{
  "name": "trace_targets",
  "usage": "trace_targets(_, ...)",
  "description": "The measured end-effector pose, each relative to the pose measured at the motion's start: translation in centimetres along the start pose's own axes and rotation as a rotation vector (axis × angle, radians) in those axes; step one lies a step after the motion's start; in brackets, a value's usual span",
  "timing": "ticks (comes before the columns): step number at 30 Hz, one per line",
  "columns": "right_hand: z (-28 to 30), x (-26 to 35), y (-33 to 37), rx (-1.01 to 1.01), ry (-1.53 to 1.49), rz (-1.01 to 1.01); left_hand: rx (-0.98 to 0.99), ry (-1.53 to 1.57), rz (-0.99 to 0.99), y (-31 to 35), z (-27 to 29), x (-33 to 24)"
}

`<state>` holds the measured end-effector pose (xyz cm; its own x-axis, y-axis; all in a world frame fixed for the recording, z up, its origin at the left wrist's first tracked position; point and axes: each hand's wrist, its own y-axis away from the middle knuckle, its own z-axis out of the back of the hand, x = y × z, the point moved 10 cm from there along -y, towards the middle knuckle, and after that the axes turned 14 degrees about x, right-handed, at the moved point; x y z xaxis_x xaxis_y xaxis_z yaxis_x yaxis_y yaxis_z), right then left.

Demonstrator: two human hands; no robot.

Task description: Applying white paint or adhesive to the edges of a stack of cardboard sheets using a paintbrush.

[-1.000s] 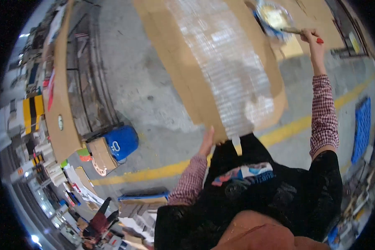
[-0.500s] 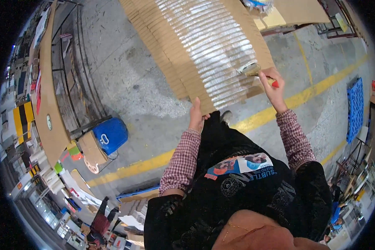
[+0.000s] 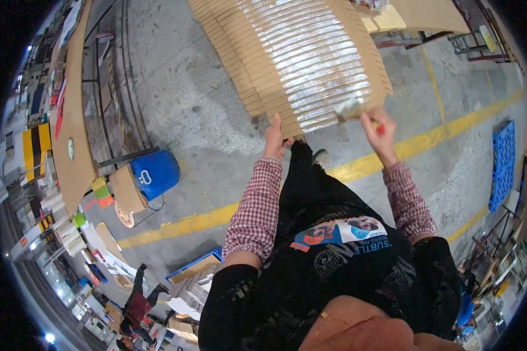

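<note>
Overlapping brown cardboard pieces (image 3: pixel 240 64) are fanned out in front of me, their edges forming narrow steps. Down the middle runs a wide band of wet-looking white coating (image 3: pixel 319 61). At the near left edge my left hand (image 3: pixel 274 141) grips the cardboard, thumb on top and the other fingers mostly hidden. My right hand (image 3: pixel 380 136) is closed around the handle of a flat paintbrush (image 3: pixel 350 111) with a red handle end. The blurred bristles are at the near right end of the white band.
Cardboard (image 3: pixel 430 14) lies on a surface at the far right. A blue container (image 3: pixel 156 174) stands at left beside a long brown tabletop (image 3: pixel 71 128). A blue pallet (image 3: pixel 502 167) is at right. Another person (image 3: pixel 137 310) is at lower left. Yellow lines (image 3: pixel 363 168) cross the floor.
The brush has moved toward me, to the near right end of the white band, and my right hand has come slightly nearer. My left hand keeps its grip on the cardboard. The view has shifted slightly.
</note>
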<state>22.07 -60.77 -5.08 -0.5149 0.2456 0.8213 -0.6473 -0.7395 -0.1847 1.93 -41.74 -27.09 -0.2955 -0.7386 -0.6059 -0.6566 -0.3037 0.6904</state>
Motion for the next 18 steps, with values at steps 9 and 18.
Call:
trace_targets(9, 1.4, 2.1, -0.8, -0.048, -0.009, 0.046, 0.018, -0.012, -0.024, 0.6, -0.5, -1.0)
trace_targets(18, 4.9, -3.3, -2.4, -0.131, -0.15, -0.081, -0.027, -0.026, 0.0, 0.9, -0.3, -0.8)
